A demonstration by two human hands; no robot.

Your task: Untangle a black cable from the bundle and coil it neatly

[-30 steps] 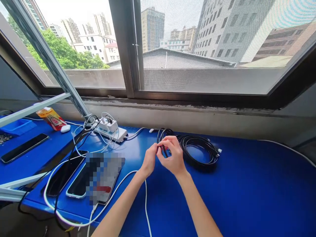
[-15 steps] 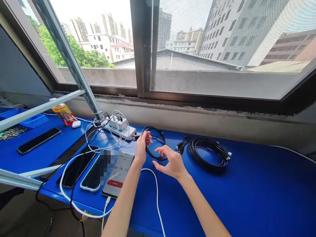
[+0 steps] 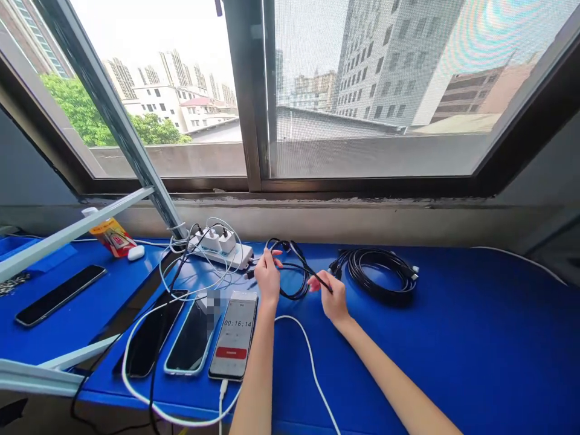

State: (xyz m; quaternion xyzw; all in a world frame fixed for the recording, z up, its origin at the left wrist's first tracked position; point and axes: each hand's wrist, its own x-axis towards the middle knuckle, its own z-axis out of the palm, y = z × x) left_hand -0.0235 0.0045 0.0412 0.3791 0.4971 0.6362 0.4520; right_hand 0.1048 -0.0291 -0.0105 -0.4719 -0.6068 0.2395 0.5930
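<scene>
A loosely coiled black cable (image 3: 296, 295) lies on the blue tabletop between my hands. My left hand (image 3: 268, 275) is closed on the coil's left side, thumb and fingers pinching it. My right hand (image 3: 333, 294) grips a stretch of the same cable that runs across from the left hand; a dark end sticks out by its thumb. Just beyond the right hand rests a larger bundle of coiled black cables (image 3: 383, 293) with light-tipped connectors. A phone (image 3: 233, 338) showing a running timer lies left of my left forearm.
A white power strip (image 3: 226, 257) with chargers and tangled cords stands at the back. Two more phones (image 3: 190, 344) (image 3: 154, 338) lie to the left. A white cable (image 3: 312, 356) curves near my forearms. A metal frame (image 3: 154, 175) crosses the left side, beside a window.
My right hand was open beside the coil and is now closed on the cable, with a stretch pulled across between both hands. The camera view has shifted a little.
</scene>
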